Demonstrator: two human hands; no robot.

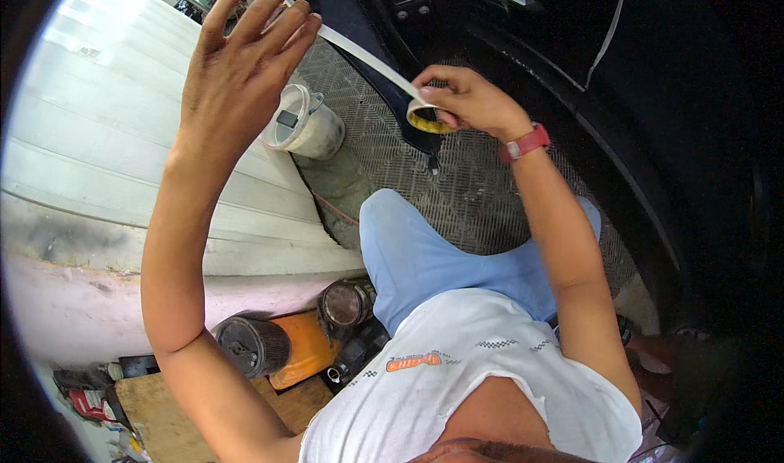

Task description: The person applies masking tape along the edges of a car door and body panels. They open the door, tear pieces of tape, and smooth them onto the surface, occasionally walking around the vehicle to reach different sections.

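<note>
My right hand (469, 100) is closed around a roll of masking tape (426, 120), with its yellow inner core showing. From the roll a pale strip of tape (363, 55) runs taut up and left along the edge of a dark car door (347, 6). At the upper end of that strip is my left hand (245, 63), raised, its fingers stretched out and slightly apart, the fingertips over the tape. Its thumb is hidden, so a pinch on the strip cannot be made out.
A dirty white bucket (322, 132) stands on the patterned floor mat (474, 193) beside a pale slatted wall (106, 136). Dark car bodywork (694, 79) fills the right. Lower left are a black round filter (253, 345), an orange object (306, 349) and a wooden board (171, 418).
</note>
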